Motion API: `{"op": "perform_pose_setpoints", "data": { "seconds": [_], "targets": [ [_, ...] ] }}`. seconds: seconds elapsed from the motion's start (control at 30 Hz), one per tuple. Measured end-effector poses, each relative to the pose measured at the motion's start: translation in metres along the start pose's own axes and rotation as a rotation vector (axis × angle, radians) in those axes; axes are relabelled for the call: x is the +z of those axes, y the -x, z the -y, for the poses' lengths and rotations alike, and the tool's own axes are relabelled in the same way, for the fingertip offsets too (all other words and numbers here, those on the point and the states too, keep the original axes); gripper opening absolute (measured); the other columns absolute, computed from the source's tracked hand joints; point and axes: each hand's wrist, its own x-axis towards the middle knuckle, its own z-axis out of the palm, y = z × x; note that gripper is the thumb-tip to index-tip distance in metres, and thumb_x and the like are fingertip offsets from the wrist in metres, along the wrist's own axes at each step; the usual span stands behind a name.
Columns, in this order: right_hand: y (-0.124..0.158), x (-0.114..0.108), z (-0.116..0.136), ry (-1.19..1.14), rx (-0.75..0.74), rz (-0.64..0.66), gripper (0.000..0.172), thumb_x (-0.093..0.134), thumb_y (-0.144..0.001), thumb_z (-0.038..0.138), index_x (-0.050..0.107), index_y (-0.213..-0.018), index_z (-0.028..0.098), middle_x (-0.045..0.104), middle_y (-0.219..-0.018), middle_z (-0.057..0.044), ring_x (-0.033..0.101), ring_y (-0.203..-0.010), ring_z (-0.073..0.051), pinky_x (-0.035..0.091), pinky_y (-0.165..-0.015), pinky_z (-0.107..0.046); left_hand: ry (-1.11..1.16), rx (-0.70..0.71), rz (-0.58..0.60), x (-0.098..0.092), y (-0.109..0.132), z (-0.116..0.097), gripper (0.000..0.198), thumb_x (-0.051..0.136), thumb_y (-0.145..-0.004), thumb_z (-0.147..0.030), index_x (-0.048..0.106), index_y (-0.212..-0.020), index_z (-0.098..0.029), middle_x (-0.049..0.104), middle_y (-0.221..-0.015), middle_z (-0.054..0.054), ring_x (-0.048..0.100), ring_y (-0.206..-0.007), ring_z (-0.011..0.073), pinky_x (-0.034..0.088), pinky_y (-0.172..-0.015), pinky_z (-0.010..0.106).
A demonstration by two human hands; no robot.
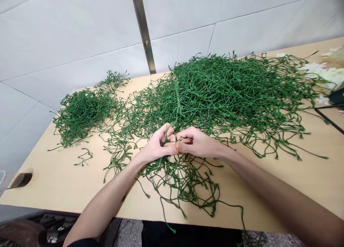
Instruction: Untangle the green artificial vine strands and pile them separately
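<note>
My left hand [160,144] is closed around a thin green plastic stem [167,131], which pokes up past the thumb. Close against it, my right hand [195,142] is pinched, its thumb and fingertips meeting the left fingertips. What sits between the right fingertips is hidden. Just below both hands lies a loose tangle of green stems [185,182], some hanging over the table's front edge. Behind the hands spreads a large heap of the same artificial stems [223,86], with small branched tips.
A smaller stem pile [83,114] lies at the left of the wooden table [53,179]. White artificial flowers [319,73] sit at the far right. A glass of dark liquid [22,179] stands by the left edge. A tiled wall [80,32] with a metal strip [145,35] borders the back.
</note>
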Motion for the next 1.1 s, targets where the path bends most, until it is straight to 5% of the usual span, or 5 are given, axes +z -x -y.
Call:
{"op": "perform_pose_setpoints", "data": {
  "seconds": [0.17,0.5,0.7,0.93,1.1],
  "targets": [
    [0.004,-0.007,0.004,0.080,-0.117,-0.454,0.069,0.080,-0.068,0.040,0.015,-0.053,0.022,0.014,-0.051,0.009,0.014,-0.049,-0.005,0.009,-0.046,-0.026,-0.016,0.136,-0.211,-0.008,0.000,0.001,0.061,0.087,-0.064,-0.036,0.027,-0.071,-0.022,0.022,-0.057,-0.012,0.017,-0.049,0.0034,0.019,-0.047,0.017],
    [0.007,-0.016,0.003,0.484,-0.290,-0.930,0.020,0.069,-0.082,0.035,0.070,-0.090,0.017,0.065,-0.098,-0.008,0.029,-0.044,-0.003,0.024,-0.042,-0.026,0.357,0.141,-0.258,-0.007,-0.006,-0.009,0.014,0.062,-0.071,-0.026,0.052,-0.074,-0.017,0.063,-0.067,0.004,0.054,-0.063,0.0130,0.042,-0.060,0.025],
    [0.005,-0.003,0.006,0.270,-0.221,-0.694,0.026,0.064,-0.086,0.031,0.065,-0.064,0.016,0.054,-0.058,0.000,0.034,-0.045,-0.007,0.023,-0.042,-0.026,0.241,0.183,-0.360,-0.007,-0.007,-0.005,0.015,0.070,-0.072,-0.017,0.064,-0.086,-0.015,0.068,-0.082,0.004,0.061,-0.076,0.0133,0.049,-0.069,0.025],
    [0.002,0.008,-0.001,0.226,-0.203,-0.616,0.030,0.077,-0.075,0.037,0.063,-0.091,0.015,0.061,-0.107,-0.008,0.032,-0.041,0.002,0.023,-0.038,-0.023,0.083,0.271,-0.327,-0.009,-0.004,0.002,0.023,0.080,-0.074,-0.026,0.063,-0.088,-0.018,0.066,-0.091,0.001,0.063,-0.082,0.0109,0.051,-0.083,0.025],
    [0.004,0.009,0.004,0.430,-0.162,-0.580,0.021,0.071,-0.081,0.031,0.067,-0.089,0.012,0.057,-0.062,0.003,0.034,-0.041,-0.003,0.030,-0.044,-0.023,0.054,0.302,-0.321,-0.009,-0.004,0.004,0.022,0.080,-0.074,-0.024,0.062,-0.085,-0.017,0.064,-0.087,0.000,0.062,-0.082,0.0100,0.050,-0.082,0.023]
  ]
}}
